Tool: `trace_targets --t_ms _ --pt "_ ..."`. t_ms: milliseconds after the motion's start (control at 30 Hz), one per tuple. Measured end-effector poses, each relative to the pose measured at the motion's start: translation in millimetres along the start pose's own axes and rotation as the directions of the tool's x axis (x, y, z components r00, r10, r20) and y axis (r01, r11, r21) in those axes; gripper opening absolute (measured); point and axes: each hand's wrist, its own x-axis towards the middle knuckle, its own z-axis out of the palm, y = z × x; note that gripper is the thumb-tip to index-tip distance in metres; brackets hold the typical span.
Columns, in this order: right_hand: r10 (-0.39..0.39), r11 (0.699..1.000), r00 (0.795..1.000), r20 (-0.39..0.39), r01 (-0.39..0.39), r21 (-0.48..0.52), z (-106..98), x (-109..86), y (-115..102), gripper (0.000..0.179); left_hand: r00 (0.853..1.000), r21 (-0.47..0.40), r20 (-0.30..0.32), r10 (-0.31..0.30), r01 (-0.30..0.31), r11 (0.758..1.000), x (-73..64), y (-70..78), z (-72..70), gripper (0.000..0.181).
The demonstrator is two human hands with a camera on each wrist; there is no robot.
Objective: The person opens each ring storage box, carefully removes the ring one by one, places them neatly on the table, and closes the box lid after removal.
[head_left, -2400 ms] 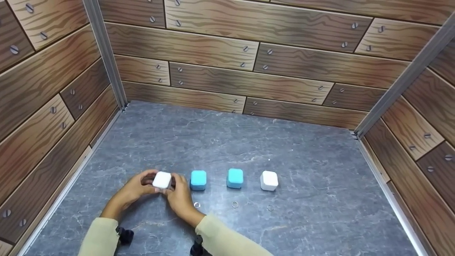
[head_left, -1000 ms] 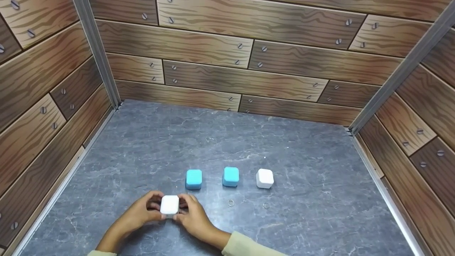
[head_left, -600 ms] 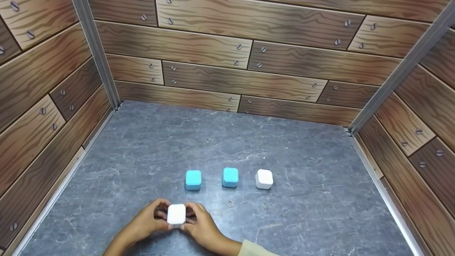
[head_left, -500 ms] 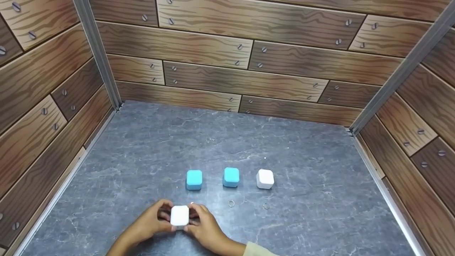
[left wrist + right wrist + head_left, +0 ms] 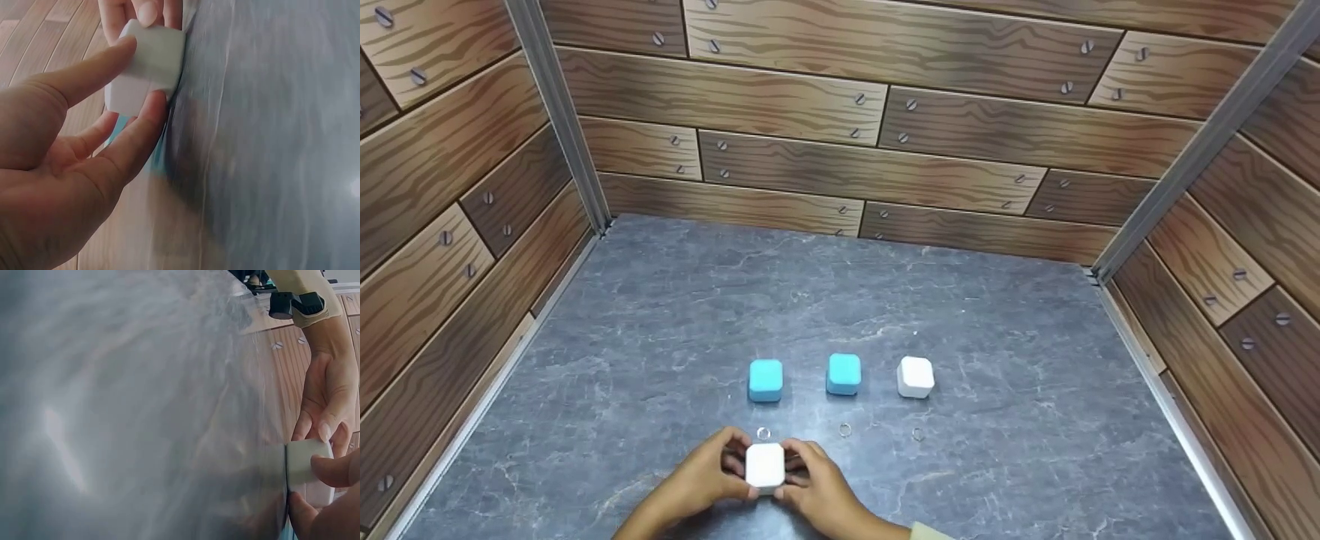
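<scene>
Both hands hold a small white box (image 5: 765,466) with rounded corners, close to the front of the table. My left hand (image 5: 701,476) grips its left side between thumb and fingers, and my right hand (image 5: 829,491) grips the right side. In the left wrist view a faint seam crosses the white box (image 5: 149,62). The right wrist view has the box (image 5: 306,464) low beside the tabletop, with thumbs and fingertips on it. Just beyond the held box lies a small silver ring (image 5: 763,433).
A row farther back has a blue box (image 5: 766,380), another blue box (image 5: 844,374) and a second white box (image 5: 915,377). Two thin rings lie before it, one in the middle (image 5: 845,430), one right (image 5: 918,433). Wood-patterned walls (image 5: 780,161) enclose the grey tabletop (image 5: 1020,450).
Both hands have carried the white box from the left end of the row toward the front and right. The silver ring, covered by the right hand for a while, shows again.
</scene>
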Motion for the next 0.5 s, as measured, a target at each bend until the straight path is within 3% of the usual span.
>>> trace_targets --t_ms 500 --pt "0.009 1.000 1.000 -0.018 -0.009 0.008 -34 -22.3 10 0.058 0.999 0.005 0.029 0.020 -0.020 1.000 17.2 12.3 38.1 0.057"
